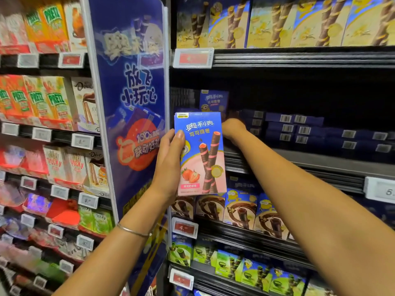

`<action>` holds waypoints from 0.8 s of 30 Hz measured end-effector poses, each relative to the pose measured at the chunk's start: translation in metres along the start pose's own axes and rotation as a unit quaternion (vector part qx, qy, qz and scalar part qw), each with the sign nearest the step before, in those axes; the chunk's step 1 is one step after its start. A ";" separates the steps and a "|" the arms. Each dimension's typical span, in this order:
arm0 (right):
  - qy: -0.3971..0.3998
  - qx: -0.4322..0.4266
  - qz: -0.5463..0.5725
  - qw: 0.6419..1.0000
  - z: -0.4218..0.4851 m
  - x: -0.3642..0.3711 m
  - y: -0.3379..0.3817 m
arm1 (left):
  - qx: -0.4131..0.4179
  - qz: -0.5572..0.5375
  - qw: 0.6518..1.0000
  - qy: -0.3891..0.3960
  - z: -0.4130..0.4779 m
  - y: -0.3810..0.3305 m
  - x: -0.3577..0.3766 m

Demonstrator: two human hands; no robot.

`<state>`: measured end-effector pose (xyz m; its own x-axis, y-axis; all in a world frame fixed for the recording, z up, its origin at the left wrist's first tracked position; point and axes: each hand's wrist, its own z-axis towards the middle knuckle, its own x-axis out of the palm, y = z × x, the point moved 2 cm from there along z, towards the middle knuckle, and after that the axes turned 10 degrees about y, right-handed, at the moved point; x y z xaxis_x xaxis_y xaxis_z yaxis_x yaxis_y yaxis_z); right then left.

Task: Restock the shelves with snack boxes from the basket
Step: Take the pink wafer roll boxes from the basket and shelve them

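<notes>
Head view: left hand [168, 159] grips the box [201, 154] upright by its left edge, thumb on the front face, fingers wrapped behind, out of sight. The box is at frame centre, held in front of the shelf [310, 161], not yet placed. Right hand [233, 129], at 1 o'clock of the box, reaches into the shelf bay; its fingers are hidden, so its grip cannot be told. A rear box [214, 101] stands at 12 o'clock; a flat stack [299, 130] lies at 3 o'clock. Basket not in view. Assessment: thin carton, likely light, stiff-faced but crushable, glossy; contents probably brittle. Hold by the long edges with moderate pressure
</notes>
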<state>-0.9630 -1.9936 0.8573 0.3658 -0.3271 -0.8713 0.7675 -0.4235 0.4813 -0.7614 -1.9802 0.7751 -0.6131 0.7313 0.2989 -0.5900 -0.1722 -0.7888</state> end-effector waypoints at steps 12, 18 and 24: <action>0.004 -0.168 0.349 0.922 -0.127 -0.004 -0.039 | -0.023 -0.106 0.994 -0.009 -0.006 0.000 0.029; 0.027 -0.210 0.281 0.936 -0.172 -0.015 -0.036 | -0.023 -0.054 0.997 -0.049 -0.003 -0.009 0.056; 0.026 -0.178 0.370 0.911 -0.180 -0.033 -0.051 | -0.074 0.077 0.992 -0.060 0.011 -0.011 0.074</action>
<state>-0.9192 -1.8090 0.8442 0.8704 -0.3674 -0.3278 0.4187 0.2017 0.8854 -0.8060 -1.9313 0.8112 -0.7537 0.6183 0.2228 -0.4059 -0.1713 -0.8977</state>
